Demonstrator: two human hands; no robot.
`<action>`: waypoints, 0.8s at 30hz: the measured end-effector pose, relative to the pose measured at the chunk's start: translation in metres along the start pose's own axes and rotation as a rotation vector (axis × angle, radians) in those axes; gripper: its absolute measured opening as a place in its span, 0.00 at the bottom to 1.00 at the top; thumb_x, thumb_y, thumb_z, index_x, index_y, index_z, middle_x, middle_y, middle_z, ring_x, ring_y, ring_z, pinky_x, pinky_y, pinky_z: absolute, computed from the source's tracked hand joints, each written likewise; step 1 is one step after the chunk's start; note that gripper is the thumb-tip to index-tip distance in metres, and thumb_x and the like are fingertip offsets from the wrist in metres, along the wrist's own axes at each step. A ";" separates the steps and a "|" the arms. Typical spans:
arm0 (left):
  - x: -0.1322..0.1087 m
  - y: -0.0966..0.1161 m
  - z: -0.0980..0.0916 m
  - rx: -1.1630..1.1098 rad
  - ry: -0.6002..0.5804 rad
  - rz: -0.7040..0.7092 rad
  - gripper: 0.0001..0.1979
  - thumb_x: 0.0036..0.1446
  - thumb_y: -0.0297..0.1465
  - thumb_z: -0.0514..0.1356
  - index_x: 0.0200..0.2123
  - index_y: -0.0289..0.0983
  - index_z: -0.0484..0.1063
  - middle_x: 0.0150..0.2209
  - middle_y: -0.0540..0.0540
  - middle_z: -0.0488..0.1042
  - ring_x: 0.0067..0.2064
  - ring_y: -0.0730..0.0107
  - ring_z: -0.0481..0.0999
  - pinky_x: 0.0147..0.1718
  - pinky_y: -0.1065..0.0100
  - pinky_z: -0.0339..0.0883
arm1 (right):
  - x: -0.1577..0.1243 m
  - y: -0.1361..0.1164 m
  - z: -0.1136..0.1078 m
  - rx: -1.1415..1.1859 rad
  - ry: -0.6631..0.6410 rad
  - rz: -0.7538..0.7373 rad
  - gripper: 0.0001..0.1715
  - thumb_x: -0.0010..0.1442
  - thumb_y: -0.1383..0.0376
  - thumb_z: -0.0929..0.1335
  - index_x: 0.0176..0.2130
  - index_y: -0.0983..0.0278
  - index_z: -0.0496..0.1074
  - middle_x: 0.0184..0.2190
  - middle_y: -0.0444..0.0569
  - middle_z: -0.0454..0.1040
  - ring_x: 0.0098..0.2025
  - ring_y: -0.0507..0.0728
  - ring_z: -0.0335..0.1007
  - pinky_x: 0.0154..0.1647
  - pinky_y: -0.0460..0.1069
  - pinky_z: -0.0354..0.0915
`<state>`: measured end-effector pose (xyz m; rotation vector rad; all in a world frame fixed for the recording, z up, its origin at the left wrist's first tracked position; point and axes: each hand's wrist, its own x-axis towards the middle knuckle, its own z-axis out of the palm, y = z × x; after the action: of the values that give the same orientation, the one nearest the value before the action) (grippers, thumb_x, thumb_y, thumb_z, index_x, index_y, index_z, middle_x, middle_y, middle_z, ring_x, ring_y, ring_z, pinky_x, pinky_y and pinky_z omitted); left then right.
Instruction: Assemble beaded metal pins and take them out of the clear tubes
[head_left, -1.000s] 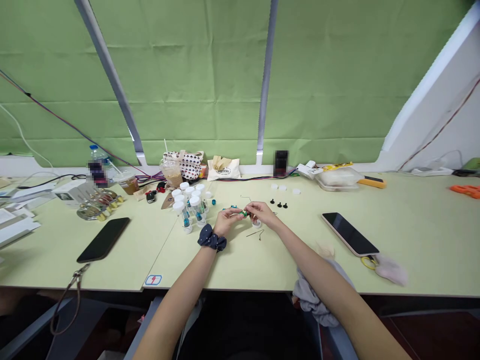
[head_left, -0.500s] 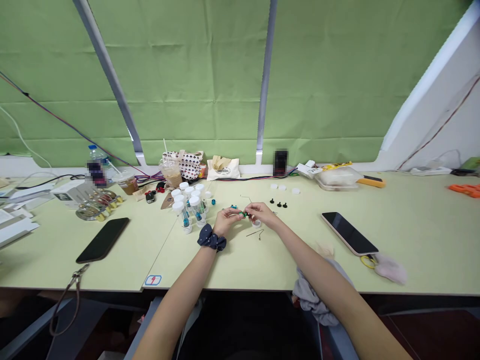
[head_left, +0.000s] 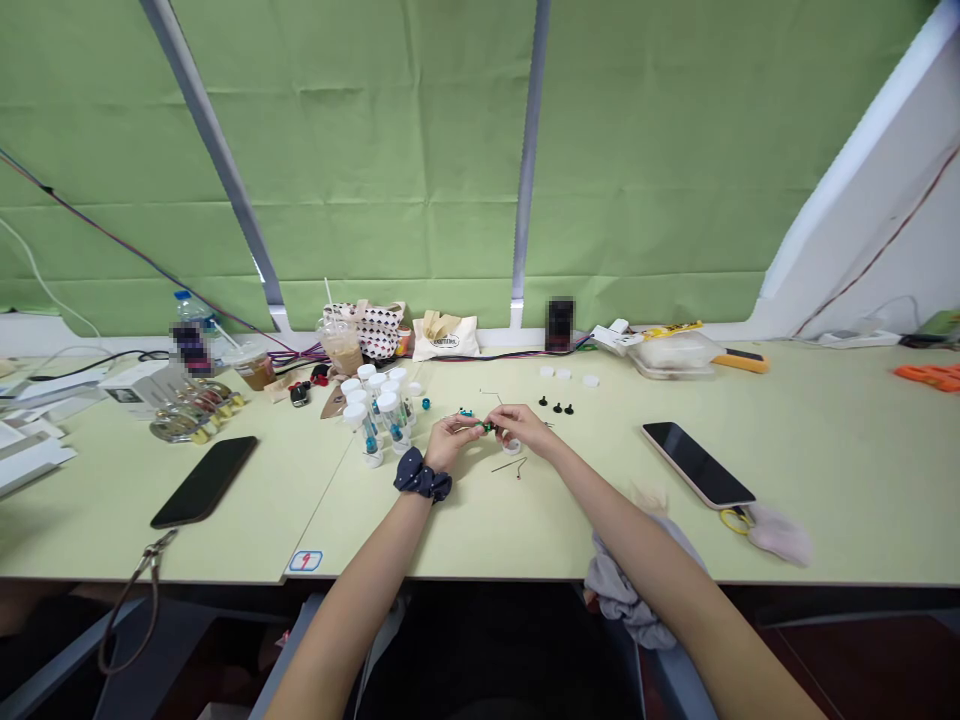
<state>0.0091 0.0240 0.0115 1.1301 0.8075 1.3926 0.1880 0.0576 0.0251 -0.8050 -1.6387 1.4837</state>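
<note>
My left hand (head_left: 451, 440) and my right hand (head_left: 523, 428) meet over the middle of the pale green table (head_left: 480, 520). Both pinch a small green piece (head_left: 488, 427) held between their fingertips, just above the tabletop. A dark scrunchie (head_left: 422, 477) sits on my left wrist. A thin bent wire (head_left: 510, 465) lies on the table just in front of my right hand. A cluster of small clear vials with white caps (head_left: 377, 413) stands to the left of my left hand. Three small black pegs (head_left: 556, 408) lie behind my right hand.
A black phone (head_left: 204, 480) lies at the left and another phone (head_left: 697, 464) at the right. Bags, a drink cup (head_left: 343, 345), a water bottle and cables line the back edge. A grey cloth (head_left: 630, 590) hangs off the front edge under my right arm.
</note>
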 end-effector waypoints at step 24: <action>0.002 -0.003 -0.003 -0.041 0.055 0.040 0.16 0.34 0.32 0.73 0.28 0.34 0.75 0.30 0.44 0.79 0.34 0.65 0.77 0.41 0.61 0.68 | -0.006 -0.009 0.003 -0.014 0.003 -0.029 0.25 0.47 0.51 0.73 0.37 0.64 0.66 0.23 0.45 0.75 0.18 0.48 0.62 0.17 0.43 0.57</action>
<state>0.0070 0.0271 0.0085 1.0856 0.7959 1.4727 0.1893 0.0500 0.0333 -0.7877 -1.6534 1.4524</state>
